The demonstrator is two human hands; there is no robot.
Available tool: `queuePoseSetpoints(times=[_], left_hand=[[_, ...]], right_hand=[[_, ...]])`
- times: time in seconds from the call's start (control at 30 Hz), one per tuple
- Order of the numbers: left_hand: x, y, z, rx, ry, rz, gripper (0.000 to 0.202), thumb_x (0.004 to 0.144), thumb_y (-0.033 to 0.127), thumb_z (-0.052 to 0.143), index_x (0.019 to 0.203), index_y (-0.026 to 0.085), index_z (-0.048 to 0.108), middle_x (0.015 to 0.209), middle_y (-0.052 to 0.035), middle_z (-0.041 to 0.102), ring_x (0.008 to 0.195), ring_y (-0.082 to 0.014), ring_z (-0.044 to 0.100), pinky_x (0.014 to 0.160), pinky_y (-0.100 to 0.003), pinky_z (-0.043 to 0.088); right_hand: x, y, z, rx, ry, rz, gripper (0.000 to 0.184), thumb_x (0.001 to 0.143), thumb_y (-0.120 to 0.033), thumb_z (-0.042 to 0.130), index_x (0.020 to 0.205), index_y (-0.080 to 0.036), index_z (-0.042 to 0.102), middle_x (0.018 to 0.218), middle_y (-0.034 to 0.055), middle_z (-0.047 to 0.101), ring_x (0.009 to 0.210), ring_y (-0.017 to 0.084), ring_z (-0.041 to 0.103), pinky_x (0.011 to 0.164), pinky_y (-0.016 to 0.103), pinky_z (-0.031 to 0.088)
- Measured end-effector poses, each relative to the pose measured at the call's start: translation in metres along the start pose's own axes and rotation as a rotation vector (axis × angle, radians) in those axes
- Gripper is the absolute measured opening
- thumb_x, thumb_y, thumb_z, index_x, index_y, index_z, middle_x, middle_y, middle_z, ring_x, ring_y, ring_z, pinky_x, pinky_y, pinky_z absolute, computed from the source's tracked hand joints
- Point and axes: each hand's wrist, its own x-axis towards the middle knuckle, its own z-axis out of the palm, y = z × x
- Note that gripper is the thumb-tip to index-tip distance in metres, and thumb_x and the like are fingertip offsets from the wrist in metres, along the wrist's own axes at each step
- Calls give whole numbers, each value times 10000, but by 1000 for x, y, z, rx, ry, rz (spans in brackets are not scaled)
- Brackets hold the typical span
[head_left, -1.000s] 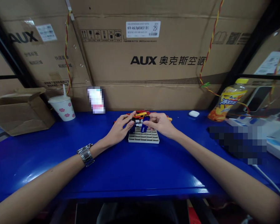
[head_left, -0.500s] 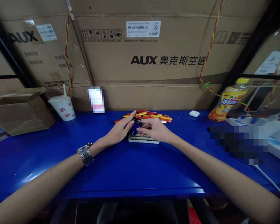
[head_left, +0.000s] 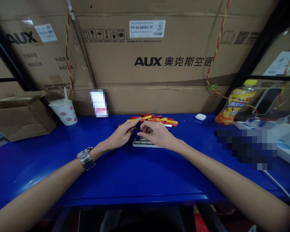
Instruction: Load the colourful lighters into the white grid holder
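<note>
A white tray (head_left: pixel 148 145) divided into small compartments lies on the blue table in front of me. At its left end stands a dark blue lighter (head_left: pixel 136 134), upright, with its lower end at the compartments. My right hand (head_left: pixel 157 133) reaches over the tray, thumb and fingers closed on the lighter's right side. Against its left side rests my left hand (head_left: pixel 122 133), fingers stretched out and partly hiding its top. Behind both hands is a pile of red and yellow lighters (head_left: pixel 157 118), several of them lying flat. How deep the blue one sits is hard to see.
A paper cup (head_left: pixel 66 112) with a straw and an open cardboard box (head_left: pixel 24 119) stand at the left. Toward the right are a white earphone case (head_left: pixel 200 117), a drink bottle (head_left: pixel 235 104) and a blurred dark object (head_left: pixel 246 148). Large cartons (head_left: pixel 149 77) form the back.
The blue lighter has gone from tilted to upright and moved slightly left, to the tray's left end. Both hands shifted a little with it, and the left fingers lowered.
</note>
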Motion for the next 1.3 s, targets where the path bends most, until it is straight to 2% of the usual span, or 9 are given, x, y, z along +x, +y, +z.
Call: queuePoseSetpoints(times=[0.23, 0.4, 0.6, 0.73, 0.87, 1.0, 1.1, 1.2, 1.3], left_hand=[[-1, 8, 1, -43, 86, -173, 520, 970, 410, 280, 1423, 171, 371, 1457, -90, 444, 1353, -238, 387, 1130, -438, 299], [-1, 19, -2, -86, 128, -183, 495, 975, 452, 261, 1331, 178, 468, 1374, -81, 538, 1268, -225, 487, 1103, -404, 349], [-4, 24, -5, -59, 57, -169, 521, 958, 472, 330, 1392, 188, 372, 1426, -98, 473, 1314, -227, 435, 1127, -416, 315], [-7, 20, -3, -19, -8, -155, 755, 900, 495, 470, 1491, 171, 130, 1478, -152, 387, 1353, -264, 385, 1129, -458, 319], [-8, 18, -3, 8, -39, -156, 792, 888, 483, 499, 1500, 194, 88, 1474, -160, 388, 1343, -293, 399, 1111, -506, 341], [-9, 18, -6, 36, -28, -158, 824, 857, 478, 551, 1493, 203, 106, 1443, -161, 430, 1303, -308, 448, 1073, -519, 383], [-8, 18, -7, 56, -24, -146, 762, 844, 461, 570, 1461, 197, 209, 1432, -155, 447, 1297, -303, 455, 1068, -510, 386], [-8, 20, -8, 73, -23, -125, 659, 840, 452, 576, 1397, 195, 335, 1407, -146, 477, 1273, -292, 481, 1059, -499, 395], [-7, 22, -8, 81, -16, -103, 624, 840, 450, 579, 1369, 189, 374, 1392, -142, 493, 1246, -280, 506, 1039, -480, 418]], right_hand=[[-2, -2, -3, 71, 102, -101, 68, 906, -252, 472, 876, -192, 483, 830, 28, 587, 738, 140, 537, 705, 299, 438], [-2, -4, -4, 219, 143, -107, 80, 853, -188, 517, 910, -196, 461, 875, 38, 592, 799, 150, 581, 758, 321, 481], [-3, 13, -23, -3, 188, -76, 122, 778, -106, 486, 866, -191, 492, 832, 34, 617, 768, 161, 579, 740, 321, 453], [-8, 44, -44, -191, 143, -3, 174, 706, -72, 456, 813, -185, 533, 829, 40, 633, 759, 172, 566, 728, 320, 419], [-14, 66, -57, -320, -9, 48, 199, 665, -79, 486, 811, -180, 577, 852, 51, 637, 839, 197, 545, 784, 330, 408], [-17, 70, -59, -540, -170, 91, 177, 705, -155, 541, 849, -173, 643, 895, 93, 638, 887, 237, 519, 804, 359, 395], [-17, 68, -53, -632, -251, 115, 215, 749, -200, 554, 929, -153, 661, 948, 125, 647, 902, 244, 533, 819, 371, 392], [-15, 64, -48, -708, -269, 158, 216, 781, -214, 537, 940, -135, 660, 1010, 156, 648, 911, 251, 542, 812, 380, 398], [-15, 59, -46, -798, -277, 183, 156, 750, -220, 568, 846, -138, 660, 980, 166, 650, 882, 268, 536, 772, 391, 406]])
